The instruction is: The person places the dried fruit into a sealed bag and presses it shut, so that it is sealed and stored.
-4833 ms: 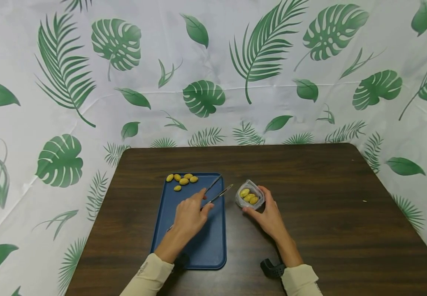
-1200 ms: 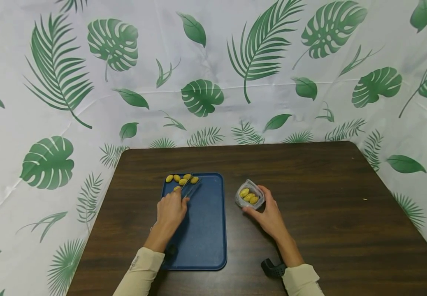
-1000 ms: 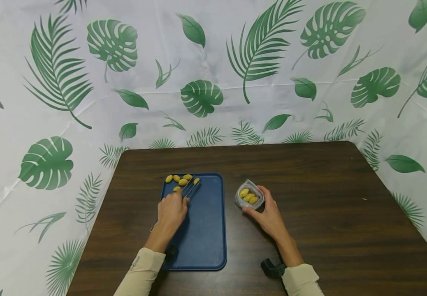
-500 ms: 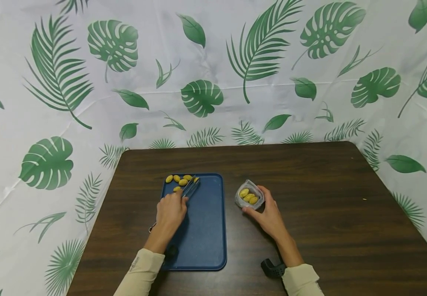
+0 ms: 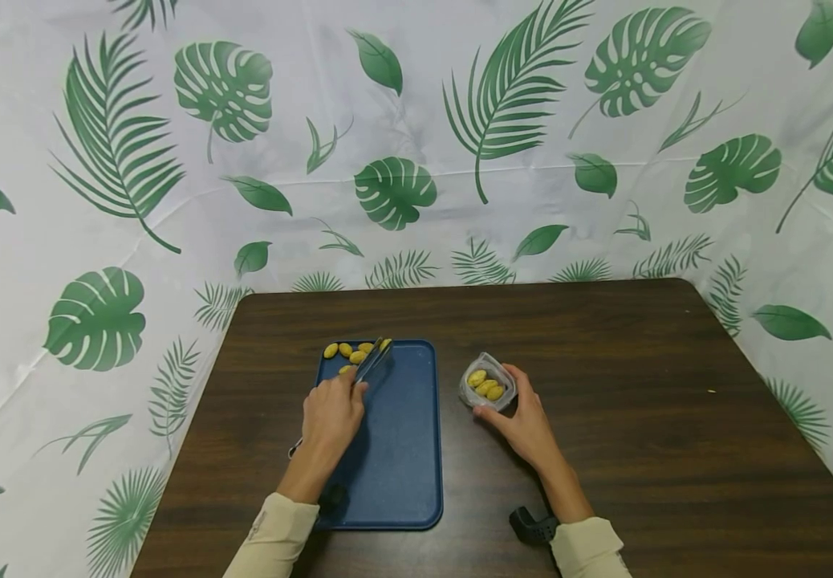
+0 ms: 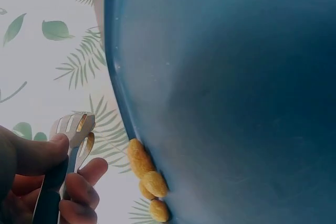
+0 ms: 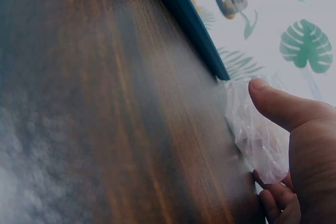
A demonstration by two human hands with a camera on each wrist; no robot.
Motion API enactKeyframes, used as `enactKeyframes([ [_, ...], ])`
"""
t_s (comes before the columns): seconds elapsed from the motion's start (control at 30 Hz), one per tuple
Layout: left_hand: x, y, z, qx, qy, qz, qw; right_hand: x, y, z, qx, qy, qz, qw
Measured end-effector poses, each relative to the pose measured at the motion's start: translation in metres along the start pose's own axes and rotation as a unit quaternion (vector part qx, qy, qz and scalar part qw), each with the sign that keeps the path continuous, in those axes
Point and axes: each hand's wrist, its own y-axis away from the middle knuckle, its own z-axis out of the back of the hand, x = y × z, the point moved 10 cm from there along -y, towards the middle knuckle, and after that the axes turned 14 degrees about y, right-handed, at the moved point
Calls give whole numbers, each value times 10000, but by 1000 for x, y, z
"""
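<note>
My left hand (image 5: 333, 413) grips a pair of metal tongs (image 5: 371, 361) over the back of a blue tray (image 5: 402, 482). Between their slotted ends sits one yellow oval piece (image 5: 385, 344); in the left wrist view its yellow shows through the slots of the tongs (image 6: 73, 129). More yellow oval pieces (image 6: 139, 158) lie at the tray's back left, partly behind the tongs in the head view. My right hand (image 5: 528, 421) holds a small clear plastic container (image 5: 485, 360) on the table, thumb and fingers around its sides. Several yellow pieces (image 5: 485, 385) lie inside it.
The dark wooden table (image 5: 640, 441) extends right of the container. A black wrist device (image 5: 532, 527) is by the right wrist. A tiny pale crumb (image 5: 711, 391) lies on the right. A leaf-print sheet (image 5: 416, 120) stands behind the table.
The left hand has carried the tongs from the tray's right side to its back. Their spread ends have closed on the rightmost yellow piece and lifted slightly. The right hand and container stay put.
</note>
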Motion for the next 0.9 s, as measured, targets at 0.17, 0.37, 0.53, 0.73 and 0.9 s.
enactKeyframes([
  [0.17, -4, -1, 6, -100, 107, -64, 9999, 1, -1, 0, 13, 29, -34, 10000],
  [0.37, -7, -2, 11, -156, 206, -65, 9996, 2, -1, 1, -9, 31, 4, 10000],
  [0.53, -7, -3, 13, -124, 216, -32, 9997, 1, 1, 0, 22, 39, -65, 10000],
  [0.73, -9, -4, 18, -217, 216, -92, 9995, 1, 1, 0, 33, 63, -126, 9999],
  [0.9, -11, -3, 21, -259, 270, -111, 9992, 2, 1, 0, 46, 87, -162, 9998],
])
